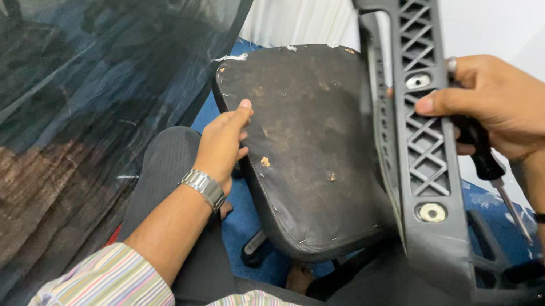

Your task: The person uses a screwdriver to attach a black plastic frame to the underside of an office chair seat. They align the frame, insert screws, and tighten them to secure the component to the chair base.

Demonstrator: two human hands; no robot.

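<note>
the right hand [515, 112] is curled shut around a screwdriver [488, 167], black handle in the palm and the metal shaft poking down and to the right, while its thumb presses on the ribbed inner face of a grey plastic chair armrest [421, 148]. the armrest's long axis runs steeply from upper left to lower right, with two bolt holes along it, and it sits right at that hand. the left hand [224, 141], fingers closed together, grips the near edge of the upturned chair seat [311, 145], whose worn dark underside faces up. the armrest lies right of the seat. black mesh [65, 67] veils the left side. the screwdriver tip is hard to make out.
</note>
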